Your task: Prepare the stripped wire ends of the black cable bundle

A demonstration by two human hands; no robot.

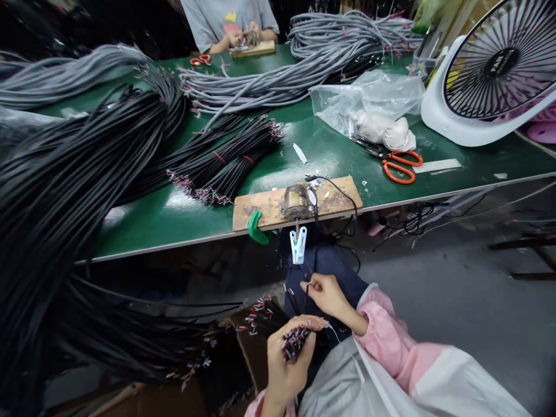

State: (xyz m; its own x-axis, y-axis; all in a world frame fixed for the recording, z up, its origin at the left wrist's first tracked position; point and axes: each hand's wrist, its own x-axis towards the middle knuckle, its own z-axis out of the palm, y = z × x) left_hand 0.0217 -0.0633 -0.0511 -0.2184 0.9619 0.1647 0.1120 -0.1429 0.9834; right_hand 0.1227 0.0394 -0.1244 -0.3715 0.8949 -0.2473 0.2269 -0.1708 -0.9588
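My left hand point(284, 362) is wrapped round a bundle of black cables point(296, 341), whose stripped ends show red, white and black wires. Just above and to its right, my right hand point(330, 298) pinches the end of a single black cable point(307, 291) between thumb and fingers. More black cables point(267, 315) lie beside my left hand, over my lap. Beyond my hands, a light blue clothespin point(297, 246) sits on the shaft of a small round motor point(296, 201). The motor is fixed on a wooden board point(260, 202) at the table's edge, beside a green clamp point(257, 227).
Black cable bundles point(226, 159) and grey cables point(260, 87) lie on the green table point(195, 223). To the right are orange-handled scissors point(402, 165), a plastic bag point(369, 95) and a white fan point(456, 124). Across the table sits another person point(208, 23). A cardboard box point(249, 347) stands below.
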